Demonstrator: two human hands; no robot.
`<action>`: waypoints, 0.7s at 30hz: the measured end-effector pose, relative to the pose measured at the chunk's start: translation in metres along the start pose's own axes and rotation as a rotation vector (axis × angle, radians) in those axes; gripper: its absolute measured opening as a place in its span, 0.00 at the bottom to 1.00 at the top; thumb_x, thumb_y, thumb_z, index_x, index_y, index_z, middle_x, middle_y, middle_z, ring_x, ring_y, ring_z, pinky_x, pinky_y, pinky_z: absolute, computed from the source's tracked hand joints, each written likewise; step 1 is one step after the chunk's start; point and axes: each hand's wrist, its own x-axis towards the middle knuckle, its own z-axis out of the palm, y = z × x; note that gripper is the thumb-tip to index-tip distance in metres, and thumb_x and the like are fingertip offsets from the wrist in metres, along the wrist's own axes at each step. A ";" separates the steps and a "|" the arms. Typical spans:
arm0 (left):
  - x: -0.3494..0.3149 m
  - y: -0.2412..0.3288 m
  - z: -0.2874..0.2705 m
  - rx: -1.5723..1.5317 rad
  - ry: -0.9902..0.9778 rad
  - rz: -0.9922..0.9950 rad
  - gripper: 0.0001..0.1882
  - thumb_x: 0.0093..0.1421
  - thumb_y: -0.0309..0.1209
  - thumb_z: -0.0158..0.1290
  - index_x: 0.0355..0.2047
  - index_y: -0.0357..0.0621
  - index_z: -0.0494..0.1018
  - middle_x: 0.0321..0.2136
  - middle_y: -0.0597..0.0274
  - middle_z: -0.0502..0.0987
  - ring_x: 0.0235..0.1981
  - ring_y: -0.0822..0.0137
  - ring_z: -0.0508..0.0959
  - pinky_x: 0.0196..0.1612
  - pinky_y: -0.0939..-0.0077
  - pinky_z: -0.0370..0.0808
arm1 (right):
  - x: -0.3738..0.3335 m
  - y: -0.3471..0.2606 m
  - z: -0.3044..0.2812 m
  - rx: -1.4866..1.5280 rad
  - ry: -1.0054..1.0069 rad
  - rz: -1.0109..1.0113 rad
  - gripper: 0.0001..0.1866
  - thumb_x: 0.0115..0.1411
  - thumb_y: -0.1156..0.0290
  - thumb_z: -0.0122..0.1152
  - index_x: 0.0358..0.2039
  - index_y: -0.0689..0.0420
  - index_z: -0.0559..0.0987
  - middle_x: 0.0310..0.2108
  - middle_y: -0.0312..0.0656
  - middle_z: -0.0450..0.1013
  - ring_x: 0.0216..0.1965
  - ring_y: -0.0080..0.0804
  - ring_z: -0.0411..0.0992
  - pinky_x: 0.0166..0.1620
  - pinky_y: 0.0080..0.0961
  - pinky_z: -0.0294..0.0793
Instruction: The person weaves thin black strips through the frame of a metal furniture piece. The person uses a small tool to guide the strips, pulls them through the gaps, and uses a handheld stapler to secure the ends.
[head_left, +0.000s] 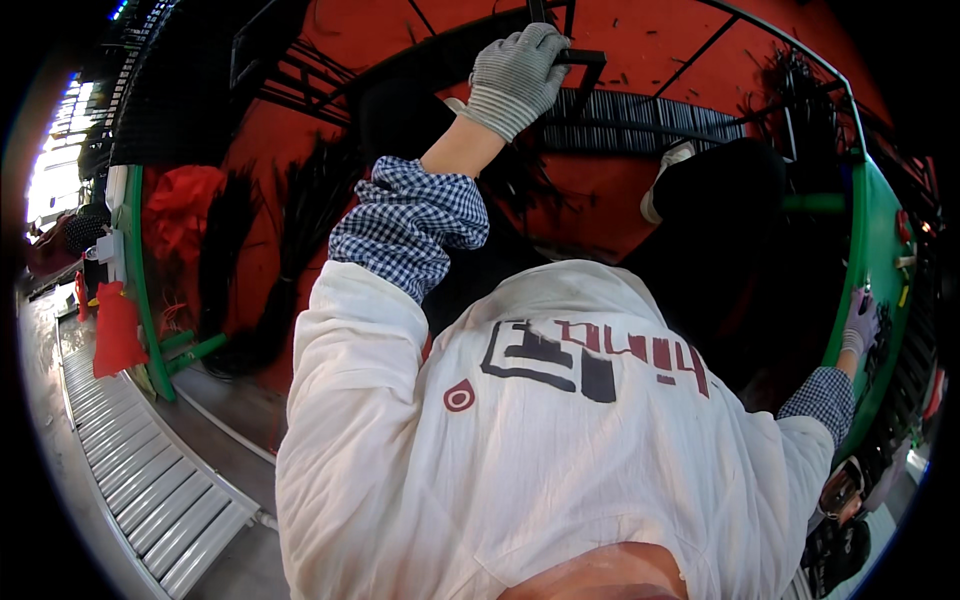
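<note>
My left hand (517,82), in a grey ribbed glove, is closed round a black metal frame (592,62) at the top middle. The frame's square bars run right and up from my fingers. Far to the right, my right hand (860,318), also gloved, rests at a green bench (872,230). Its fingers look drawn together among small dark pieces (880,335); what they hold, if anything, is too small to make out. Between my feet and the frame lies a row of black bars (640,115) on the red floor covering.
Bundles of thin black strips (300,205) hang or lie on the left beside a red bag (185,210). A roller conveyor (150,470) runs along the lower left, near a green post (145,300). A white shoe (662,182) stands on the red floor (660,35).
</note>
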 end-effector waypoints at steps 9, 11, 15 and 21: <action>-0.005 -0.009 0.010 -0.108 -0.032 -0.019 0.17 0.58 0.36 0.65 0.48 0.54 0.80 0.48 0.68 0.80 0.40 0.58 0.85 0.42 0.65 0.84 | 0.002 0.008 0.000 0.114 0.025 -0.048 0.47 0.60 0.21 0.41 0.71 0.38 0.66 0.68 0.48 0.66 0.69 0.51 0.61 0.68 0.53 0.59; -0.008 -0.009 0.008 -0.138 -0.028 -0.014 0.18 0.59 0.37 0.65 0.51 0.55 0.79 0.49 0.68 0.79 0.41 0.56 0.84 0.43 0.64 0.84 | 0.001 0.008 0.000 0.111 0.014 -0.033 0.48 0.60 0.21 0.41 0.71 0.39 0.66 0.68 0.48 0.66 0.70 0.51 0.60 0.69 0.53 0.58; -0.009 -0.008 0.001 -0.202 -0.068 -0.027 0.23 0.58 0.34 0.64 0.55 0.55 0.76 0.55 0.66 0.75 0.41 0.55 0.84 0.45 0.64 0.84 | 0.008 0.011 -0.001 0.082 0.028 -0.013 0.46 0.61 0.22 0.43 0.70 0.40 0.69 0.66 0.49 0.68 0.67 0.51 0.65 0.67 0.50 0.61; -0.013 -0.012 -0.016 -0.397 -0.219 -0.224 0.29 0.62 0.27 0.56 0.64 0.46 0.67 0.59 0.46 0.73 0.42 0.48 0.81 0.43 0.61 0.79 | 0.024 -0.045 -0.075 0.659 0.069 -0.224 0.36 0.66 0.38 0.56 0.63 0.52 0.76 0.55 0.50 0.78 0.57 0.49 0.75 0.60 0.40 0.72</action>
